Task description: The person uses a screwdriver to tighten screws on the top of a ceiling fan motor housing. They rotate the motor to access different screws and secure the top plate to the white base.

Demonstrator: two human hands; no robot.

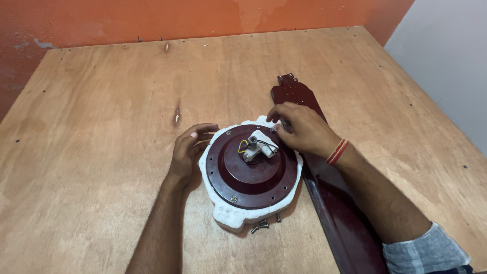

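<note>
Ceiling-fan motor, dark maroon, sitting in a white foam cradle at centre of the frame, on a plywood table. Short shaft with a white block and yellow and black wires standing up from the middle of the motor.

Left hand at centre-left, fingers curled against the foam's left edge, steadying; closed on nothing.

Right hand just right of centre, resting on the motor's upper right rim, fingertips pinched together there. Cannot tell whether something small is pinched between them or only pressed to the rim.

One maroon blade lying under the right forearm, running from upper centre-right down to the lower right edge, just beside the motor. Its bracket end with holes lying bare at the top, apart from the motor's rim.

Small heap of loose screws on the table below the foam, at lower centre.

By the look of things, early in the work: blade not fastened, screws mostly unused, several rim holes on the motor open. One or two screw heads visible on the motor face. No other blades in view.
</note>
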